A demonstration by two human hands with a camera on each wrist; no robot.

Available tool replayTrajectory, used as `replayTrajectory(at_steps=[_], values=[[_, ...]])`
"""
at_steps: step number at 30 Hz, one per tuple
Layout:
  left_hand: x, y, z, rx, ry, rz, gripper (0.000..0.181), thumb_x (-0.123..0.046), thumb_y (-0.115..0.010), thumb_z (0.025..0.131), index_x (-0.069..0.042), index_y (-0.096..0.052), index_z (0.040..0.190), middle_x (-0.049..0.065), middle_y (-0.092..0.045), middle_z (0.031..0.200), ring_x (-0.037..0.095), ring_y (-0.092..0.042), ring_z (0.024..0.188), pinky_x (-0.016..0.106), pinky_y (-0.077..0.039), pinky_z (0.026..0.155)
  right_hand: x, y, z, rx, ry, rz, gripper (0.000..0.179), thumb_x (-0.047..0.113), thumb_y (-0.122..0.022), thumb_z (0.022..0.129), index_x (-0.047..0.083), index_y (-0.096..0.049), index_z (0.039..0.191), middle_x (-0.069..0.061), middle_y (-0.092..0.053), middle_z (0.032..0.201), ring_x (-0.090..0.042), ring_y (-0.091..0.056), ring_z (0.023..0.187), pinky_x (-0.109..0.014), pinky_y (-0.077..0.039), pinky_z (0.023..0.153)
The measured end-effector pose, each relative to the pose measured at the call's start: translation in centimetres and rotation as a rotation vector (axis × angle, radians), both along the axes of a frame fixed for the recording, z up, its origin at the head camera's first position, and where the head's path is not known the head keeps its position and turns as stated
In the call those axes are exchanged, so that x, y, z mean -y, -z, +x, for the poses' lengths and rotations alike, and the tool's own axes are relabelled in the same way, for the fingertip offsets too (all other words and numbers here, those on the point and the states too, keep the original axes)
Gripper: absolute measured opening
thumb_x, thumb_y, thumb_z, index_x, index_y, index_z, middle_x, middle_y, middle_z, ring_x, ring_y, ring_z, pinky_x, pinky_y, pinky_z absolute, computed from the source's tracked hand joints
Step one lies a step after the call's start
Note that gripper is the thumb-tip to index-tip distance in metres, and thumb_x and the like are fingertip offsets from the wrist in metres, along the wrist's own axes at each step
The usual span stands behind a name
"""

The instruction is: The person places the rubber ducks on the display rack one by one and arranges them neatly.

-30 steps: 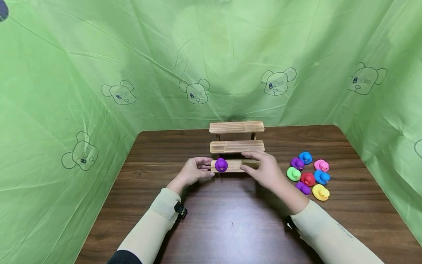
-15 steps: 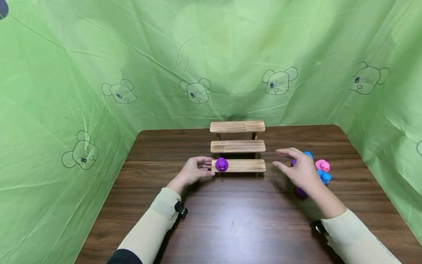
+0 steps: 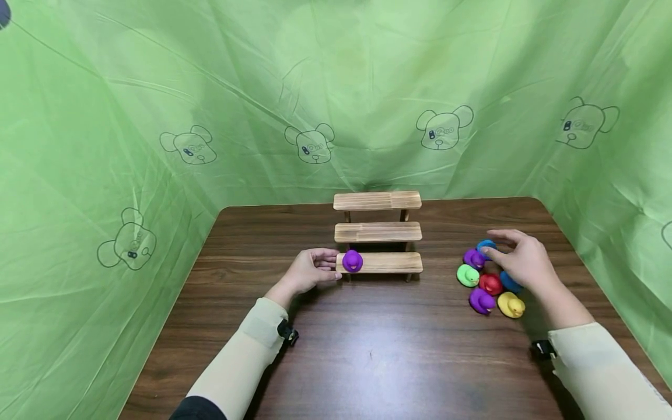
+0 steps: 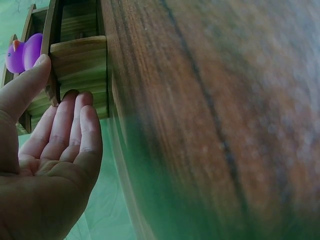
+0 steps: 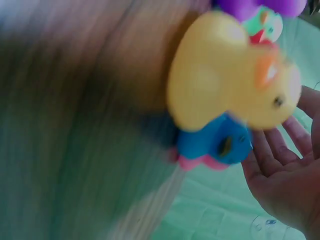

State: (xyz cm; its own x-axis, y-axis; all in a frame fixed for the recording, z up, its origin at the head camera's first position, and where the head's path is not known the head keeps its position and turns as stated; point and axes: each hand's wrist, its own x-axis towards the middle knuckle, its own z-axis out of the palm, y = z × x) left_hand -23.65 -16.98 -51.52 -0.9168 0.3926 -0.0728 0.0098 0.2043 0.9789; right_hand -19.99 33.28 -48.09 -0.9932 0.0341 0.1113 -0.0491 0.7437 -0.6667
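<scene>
A three-tier wooden display stand stands on the table, and a purple rubber duck sits at the left end of its lowest shelf. My left hand holds that shelf's left end, thumb at the front edge and fingers behind; the left wrist view shows the thumb tip close to the duck. Over the right side of a rubber duck group hovers my right hand, fingers spread apart. It hides the pink duck in the head view; the right wrist view shows its fingers beyond a yellow duck and a blue duck.
Beside the right hand lie a green duck, a red duck, purple ducks and another blue duck. Green cloth with mouse-like drawings hangs behind and at both sides of the brown table.
My right hand has moved right, from the lowest shelf to above the duck group. My left hand and the purple duck on the shelf have stayed where they were.
</scene>
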Motion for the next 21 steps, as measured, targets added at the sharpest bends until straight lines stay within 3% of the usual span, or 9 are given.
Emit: replayTrajectory(at_steps=[4, 7, 11, 21], values=[[0.0, 0.1, 0.0, -0.001, 0.002, 0.004, 0.056, 0.009, -0.085, 0.082, 0.011, -0.063, 0.133, 0.027, -0.071, 0.123, 0.045, -0.067, 0.116, 0.028, -0.061, 0.092, -1.5, 0.8, -0.7, 0.061, -0.022, 0.0, 0.057, 0.041, -0.076, 0.098, 0.005, -0.064, 0.14, -0.029, -0.066, 0.133, -0.045, -0.066, 0.116, -0.032, -0.055, 0.078], [0.0, 0.1, 0.0, -0.002, 0.005, 0.011, 0.056, 0.009, -0.084, 0.082, 0.012, -0.062, 0.134, 0.029, -0.069, 0.124, 0.048, -0.066, 0.117, 0.027, -0.061, 0.091, -2.3, 1.4, -1.1, 0.082, -0.041, -0.008, 0.058, 0.041, -0.076, 0.097, 0.003, -0.064, 0.14, -0.028, -0.07, 0.125, -0.035, -0.071, 0.099, -0.019, -0.051, 0.068], [0.0, 0.1, 0.0, -0.001, 0.005, 0.013, 0.056, 0.009, -0.085, 0.082, 0.012, -0.062, 0.134, 0.029, -0.069, 0.124, 0.048, -0.066, 0.117, 0.027, -0.061, 0.091, -2.8, 1.9, -1.5, 0.104, -0.053, -0.042, 0.059, 0.04, -0.077, 0.097, 0.002, -0.063, 0.14, -0.025, -0.072, 0.116, -0.024, -0.07, 0.077, -0.022, -0.051, 0.062], [0.0, 0.0, 0.0, -0.004, 0.006, -0.001, 0.055, 0.008, -0.085, 0.082, 0.01, -0.064, 0.133, 0.026, -0.071, 0.123, 0.043, -0.069, 0.114, 0.03, -0.061, 0.092, -3.5, 2.6, -2.1, 0.154, -0.048, -0.066, 0.059, 0.039, -0.078, 0.096, 0.002, -0.064, 0.14, -0.017, -0.075, 0.102, -0.022, -0.07, 0.073, -0.024, -0.051, 0.061]])
